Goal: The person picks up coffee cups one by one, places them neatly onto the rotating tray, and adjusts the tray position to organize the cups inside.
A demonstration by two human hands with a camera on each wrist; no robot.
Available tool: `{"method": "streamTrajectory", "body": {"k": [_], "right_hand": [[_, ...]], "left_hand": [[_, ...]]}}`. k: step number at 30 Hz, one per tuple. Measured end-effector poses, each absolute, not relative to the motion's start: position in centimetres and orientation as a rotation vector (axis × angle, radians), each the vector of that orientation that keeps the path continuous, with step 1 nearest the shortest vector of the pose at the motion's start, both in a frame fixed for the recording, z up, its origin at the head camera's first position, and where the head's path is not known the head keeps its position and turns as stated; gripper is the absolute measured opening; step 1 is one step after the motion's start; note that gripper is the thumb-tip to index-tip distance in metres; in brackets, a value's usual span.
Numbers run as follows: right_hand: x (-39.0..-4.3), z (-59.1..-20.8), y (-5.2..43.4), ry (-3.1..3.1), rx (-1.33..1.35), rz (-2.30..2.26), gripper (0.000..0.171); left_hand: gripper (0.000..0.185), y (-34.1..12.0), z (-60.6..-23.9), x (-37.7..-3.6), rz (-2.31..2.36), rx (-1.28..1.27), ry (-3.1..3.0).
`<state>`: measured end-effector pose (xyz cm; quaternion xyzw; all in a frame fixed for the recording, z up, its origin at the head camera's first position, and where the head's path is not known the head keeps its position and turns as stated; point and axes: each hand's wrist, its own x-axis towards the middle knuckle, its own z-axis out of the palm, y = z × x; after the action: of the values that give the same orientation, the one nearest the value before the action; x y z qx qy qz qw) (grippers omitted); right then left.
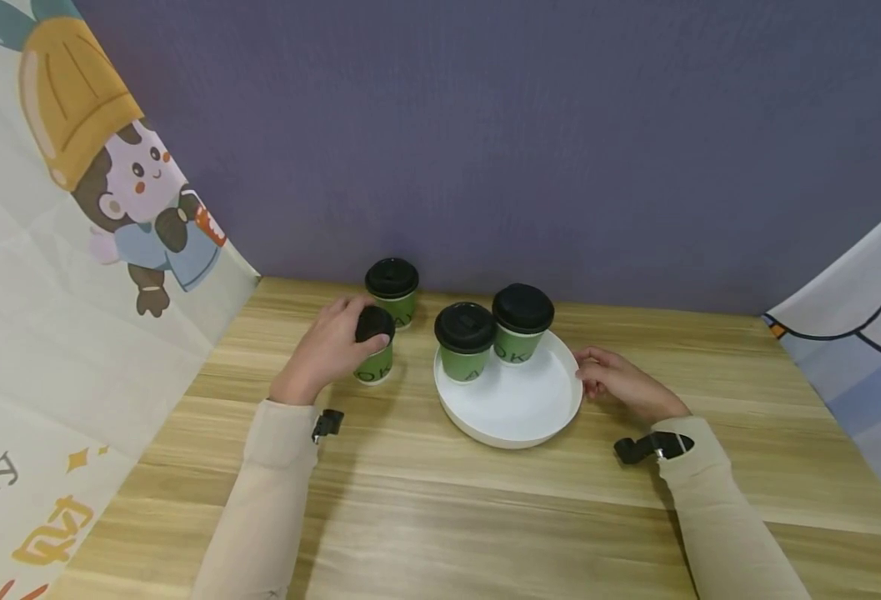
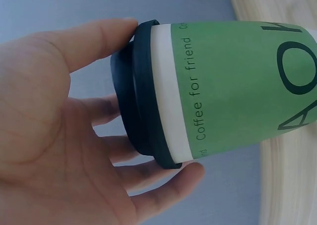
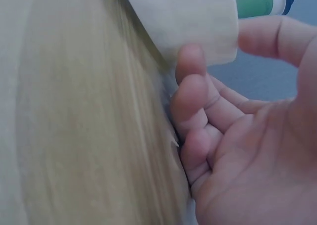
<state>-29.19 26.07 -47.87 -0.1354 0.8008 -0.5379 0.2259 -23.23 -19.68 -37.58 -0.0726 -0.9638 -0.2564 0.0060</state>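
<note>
My left hand (image 1: pixel 325 352) grips a green paper coffee cup (image 1: pixel 375 367) by its black lid from above. In the left wrist view, the thumb and fingers spread around the lid (image 2: pixel 143 96), and the cup's green side reads "Coffee for friend". On the right, my right hand (image 1: pixel 626 386) holds the rim of a round white tray (image 1: pixel 513 417). Its thumb sits on the rim and its fingers curl against the tray's outer wall (image 3: pixel 198 22) in the right wrist view. Two lidded cups, one at the left (image 1: pixel 464 365) and one behind it (image 1: pixel 517 345), stand upright on the tray.
Behind the gripped cup, another lidded green cup (image 1: pixel 402 308) stands on the wooden table (image 1: pixel 440 517), near the grey-blue back wall (image 1: pixel 485 150). A printed cartoon sheet (image 1: pixel 57 358) borders the left, and another pale sheet (image 1: pixel 860 333) the right.
</note>
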Motion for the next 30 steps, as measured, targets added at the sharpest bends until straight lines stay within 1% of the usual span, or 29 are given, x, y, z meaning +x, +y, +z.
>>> {"method": "streamTrajectory", "body": {"k": [5,11,16,23,30], "right_hand": [[-28.98,-47.53,26.06,2.175,-0.392,-1.471,0.048],[-28.95,-47.48,25.77,2.255,-0.432,-1.419,0.042],[-28.97,-47.62,25.47,2.264,-0.380,-1.420,0.038],[-29.11,-47.73,25.48,2.261,-0.362,-1.426,0.035],[-29.03,-47.47,25.85,2.218,-0.391,-1.423,0.037]], "left_hand": [[0.078,-19.96,-37.87,-23.29,-0.810,-0.228,-3.040],[0.086,-20.01,-38.05,-23.38,-0.787,-0.203,-3.057],[0.090,-19.96,-38.08,-23.41,-0.781,-0.174,-3.058],[0.088,-19.93,-38.05,-23.46,-0.779,-0.152,-3.020],[0.084,-19.89,-37.31,-23.14,-0.813,-0.180,-2.933]]}}
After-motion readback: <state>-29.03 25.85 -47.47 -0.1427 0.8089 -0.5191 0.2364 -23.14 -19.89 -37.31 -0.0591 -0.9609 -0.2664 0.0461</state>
